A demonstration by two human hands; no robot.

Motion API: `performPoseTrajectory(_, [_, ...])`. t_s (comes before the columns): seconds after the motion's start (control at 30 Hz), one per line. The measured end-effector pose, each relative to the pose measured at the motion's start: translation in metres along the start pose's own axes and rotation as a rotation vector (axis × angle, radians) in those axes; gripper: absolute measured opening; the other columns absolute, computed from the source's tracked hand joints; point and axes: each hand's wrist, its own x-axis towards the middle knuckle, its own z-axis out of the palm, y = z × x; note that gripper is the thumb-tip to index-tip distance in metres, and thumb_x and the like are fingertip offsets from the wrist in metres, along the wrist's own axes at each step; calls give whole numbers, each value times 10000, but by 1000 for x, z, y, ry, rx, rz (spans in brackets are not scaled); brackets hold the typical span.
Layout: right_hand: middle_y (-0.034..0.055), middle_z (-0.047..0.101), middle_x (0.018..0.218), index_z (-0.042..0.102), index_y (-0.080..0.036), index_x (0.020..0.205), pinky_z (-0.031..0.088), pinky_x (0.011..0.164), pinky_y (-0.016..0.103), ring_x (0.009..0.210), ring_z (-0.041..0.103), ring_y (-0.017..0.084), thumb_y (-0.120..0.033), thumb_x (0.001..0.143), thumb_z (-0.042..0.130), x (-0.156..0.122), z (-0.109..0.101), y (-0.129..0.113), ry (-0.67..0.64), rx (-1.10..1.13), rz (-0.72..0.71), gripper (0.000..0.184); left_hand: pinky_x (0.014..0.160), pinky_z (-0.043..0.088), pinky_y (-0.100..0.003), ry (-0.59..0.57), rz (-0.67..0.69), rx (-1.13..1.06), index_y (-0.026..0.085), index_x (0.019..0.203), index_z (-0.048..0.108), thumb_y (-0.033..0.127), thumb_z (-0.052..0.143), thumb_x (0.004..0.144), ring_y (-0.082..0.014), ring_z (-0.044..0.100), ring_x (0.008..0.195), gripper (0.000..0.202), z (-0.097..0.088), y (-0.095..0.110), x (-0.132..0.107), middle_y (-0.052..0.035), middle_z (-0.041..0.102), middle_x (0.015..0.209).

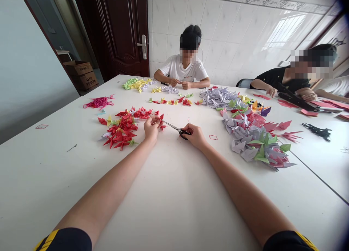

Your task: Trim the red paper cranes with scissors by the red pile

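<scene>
My right hand point(195, 134) is closed around the black handles of a pair of scissors point(174, 127). The blades point left and reach up to my left hand point(152, 128). Its fingers are pinched on a small red paper crane point(161, 117), partly hidden by the fingertips. Just below the blade tips lies another small red folded piece point(163, 127). Left of my left hand spreads a pile of mostly red paper cranes point(124, 129), with some yellow, green and pale ones mixed in.
Grey, green and pink cranes point(251, 134) are heaped on the right. A pink string bundle point(98, 102) lies at the left, black cords point(316, 131) far right. Two people sit across the white table point(174, 207), one point(185, 67) at the back, another point(286, 76) beside red paper.
</scene>
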Motion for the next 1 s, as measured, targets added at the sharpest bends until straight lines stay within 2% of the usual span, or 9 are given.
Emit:
performPoseTrajectory(0.27, [50,735,790,618,-203,800,504,664,314,728,666,191,-300,655,728,3,2,2,-127,276,90,207,831,568,-342,-9,-14,8,164,786,612,99,683,694,-105,642,713,133,0,3,-2,-7,614,753])
performPoseTrajectory(0.57, [56,731,787,624,-196,765,536,712,326,787,698,211,-321,613,779,4,0,-2,-152,381,161,251,824,569,-337,-12,-13,-1,165,794,616,91,677,686,-111,647,726,144,-1,1,-1,-4,610,766])
performPoseTrajectory(0.7, [51,731,805,615,-201,778,514,690,322,751,673,198,-311,639,736,4,3,3,-102,293,108,215,805,567,-338,-8,7,24,160,802,614,126,702,689,-108,642,698,147,-2,-3,2,-8,619,772])
performPoseTrajectory(0.87, [13,693,730,635,-211,788,455,658,309,675,585,170,-291,662,667,1,3,1,10,12,18,152,784,565,-332,23,11,75,148,811,621,145,695,709,-112,652,680,126,-3,-6,3,-14,619,767])
performPoseTrajectory(1.0, [13,679,743,644,-218,790,441,648,306,666,551,169,-283,663,640,1,3,-2,71,-106,-48,143,779,564,-326,14,21,82,148,817,626,158,710,707,-113,653,683,139,-3,-6,3,-17,623,767])
